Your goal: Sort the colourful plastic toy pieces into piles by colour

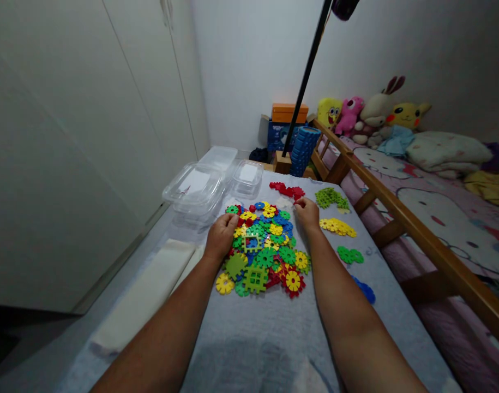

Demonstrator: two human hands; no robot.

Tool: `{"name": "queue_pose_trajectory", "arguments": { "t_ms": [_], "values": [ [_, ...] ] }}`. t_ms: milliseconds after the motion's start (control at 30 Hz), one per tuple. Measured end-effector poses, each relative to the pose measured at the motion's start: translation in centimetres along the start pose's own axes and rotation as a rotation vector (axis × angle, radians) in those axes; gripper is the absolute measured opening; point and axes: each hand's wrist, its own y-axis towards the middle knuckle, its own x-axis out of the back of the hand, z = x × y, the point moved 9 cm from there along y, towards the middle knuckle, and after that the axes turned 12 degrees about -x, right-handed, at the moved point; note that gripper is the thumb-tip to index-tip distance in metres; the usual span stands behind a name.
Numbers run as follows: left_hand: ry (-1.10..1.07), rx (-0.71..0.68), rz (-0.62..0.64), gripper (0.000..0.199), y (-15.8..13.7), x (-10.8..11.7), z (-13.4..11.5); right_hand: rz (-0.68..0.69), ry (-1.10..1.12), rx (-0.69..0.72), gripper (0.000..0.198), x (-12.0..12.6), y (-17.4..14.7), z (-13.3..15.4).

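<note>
A pile of plastic interlocking building pieces (266,257) in red, yellow, green and blue lies mid-table, made up of notched discs and square frames. My left hand (221,238) is at the pile's upper left edge, fingers curled together beside red pieces; what they hold, if anything, is hidden. Beyond the pile's right side, my right hand (308,214) has its fingertips pinched on what looks like a red piece, close to a small group of red pieces (288,190). Sorted groups sit to the right: lime green pieces (330,197), yellow discs (338,227), green discs (349,255) and blue discs (364,290), the last partly behind my right forearm.
Clear plastic containers (196,188) with lids stand at the back left. A folded cream cloth (146,295) lies along the left side. A wooden bed rail (416,256) borders the right; a black pole (308,71) rises behind the table beside a blue foam roller (305,150).
</note>
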Motion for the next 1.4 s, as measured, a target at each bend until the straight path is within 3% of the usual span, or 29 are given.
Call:
{"name": "queue_pose_trajectory", "arguments": {
  "t_ms": [200,467,700,800,900,1133,1400],
  "values": [
    [0.015,-0.007,0.005,0.043,0.0,0.0,0.0,0.029,-0.036,0.002,0.028,-1.6,0.3,-0.6],
    [0.016,-0.007,0.006,0.041,0.0,0.1,-0.2,0.086,0.017,-0.008,0.058,-2.9,0.5,-1.3],
    [0.013,-0.008,0.009,0.041,0.0,0.0,-0.3,0.062,-0.136,0.086,0.046,-2.3,-0.2,0.2],
    [0.019,-0.005,0.010,0.041,0.0,-0.1,-0.1,0.115,-0.174,0.107,0.041,-2.8,-0.5,0.6],
    [0.020,-0.012,0.008,0.041,0.0,0.0,-0.2,0.187,-0.169,0.092,0.043,-3.4,-0.7,0.5],
    [0.021,-0.012,0.011,0.039,0.0,0.0,-0.3,0.201,-0.205,0.046,0.056,-3.5,-0.8,0.2],
    [0.031,-0.011,0.009,0.038,0.0,0.1,-0.4,0.322,-0.261,0.196,0.038,-5.6,-3.2,3.8]
  ]
}}
